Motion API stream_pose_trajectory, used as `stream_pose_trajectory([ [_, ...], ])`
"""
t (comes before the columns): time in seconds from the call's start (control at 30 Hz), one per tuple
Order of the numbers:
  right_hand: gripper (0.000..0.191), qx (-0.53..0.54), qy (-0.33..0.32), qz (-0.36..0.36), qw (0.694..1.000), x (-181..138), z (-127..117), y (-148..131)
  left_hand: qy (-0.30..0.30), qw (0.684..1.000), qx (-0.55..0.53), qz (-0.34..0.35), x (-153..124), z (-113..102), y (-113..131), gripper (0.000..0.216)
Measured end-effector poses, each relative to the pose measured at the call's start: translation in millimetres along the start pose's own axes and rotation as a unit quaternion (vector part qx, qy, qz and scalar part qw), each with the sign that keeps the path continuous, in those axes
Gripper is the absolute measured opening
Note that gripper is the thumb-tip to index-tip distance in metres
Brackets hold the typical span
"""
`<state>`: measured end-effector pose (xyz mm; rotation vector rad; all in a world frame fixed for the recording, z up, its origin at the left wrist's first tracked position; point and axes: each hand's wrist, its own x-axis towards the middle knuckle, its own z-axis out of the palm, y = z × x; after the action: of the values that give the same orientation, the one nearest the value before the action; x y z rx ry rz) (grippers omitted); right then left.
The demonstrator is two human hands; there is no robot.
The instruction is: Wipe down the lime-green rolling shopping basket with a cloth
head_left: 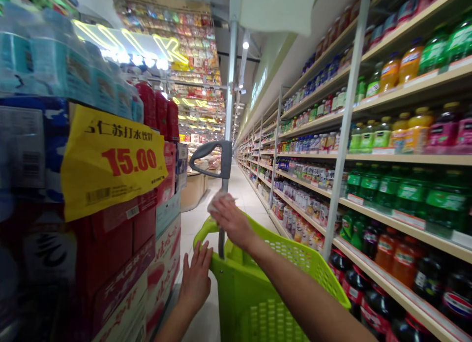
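A bright green pull-along shopping basket point(280, 302) with perforated walls stands in front of me. A grey shaft rises from its near end, with a grey loop handle point(211, 160) at the top. My right hand point(233, 221) is closed on a crumpled whitish tissue or thin cloth point(214, 203), which is against the shaft just below the handle. The right forearm crosses over the basket and hides part of it. My left hand point(197, 278) rests its outstretched fingers against the basket's near left corner, holding nothing.
Stacked drink cartons point(121, 263) with a yellow price sign point(116, 162) and bottles on top stand close on the left. Shelves point(405, 157) of bottled drinks line the right. A thin metal pole point(231, 76) carries a pale board overhead. A tiled aisle floor point(250, 192) runs ahead.
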<state>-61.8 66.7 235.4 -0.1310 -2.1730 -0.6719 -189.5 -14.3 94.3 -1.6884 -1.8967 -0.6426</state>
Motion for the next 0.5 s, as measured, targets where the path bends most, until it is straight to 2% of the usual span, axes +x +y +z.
stream_pose_trajectory([
  [0.1,0.030,-0.001,0.034,0.046,0.998,19.6,-5.9,9.2,-0.001,1.000,-0.004,0.006,-0.5,-0.2,-1.1,0.073],
  [0.27,0.029,0.018,-0.063,-0.075,0.995,-28.7,-0.1,-14.3,-0.016,1.000,-0.004,0.009,-2.1,3.9,-1.9,0.074],
  [0.33,0.029,0.010,-0.078,-0.098,0.992,-32.4,-3.5,-12.8,-0.026,1.000,-0.002,0.007,-1.8,4.0,-0.7,0.075],
  [0.4,0.030,-0.005,-0.050,-0.075,0.996,-14.7,-10.8,-0.4,-0.034,0.999,0.001,0.000,-1.0,2.4,1.1,0.075],
  [0.5,0.031,-0.016,0.016,0.000,1.000,18.9,-19.6,20.3,-0.041,0.999,0.001,-0.004,-0.2,-0.7,3.1,0.075],
])
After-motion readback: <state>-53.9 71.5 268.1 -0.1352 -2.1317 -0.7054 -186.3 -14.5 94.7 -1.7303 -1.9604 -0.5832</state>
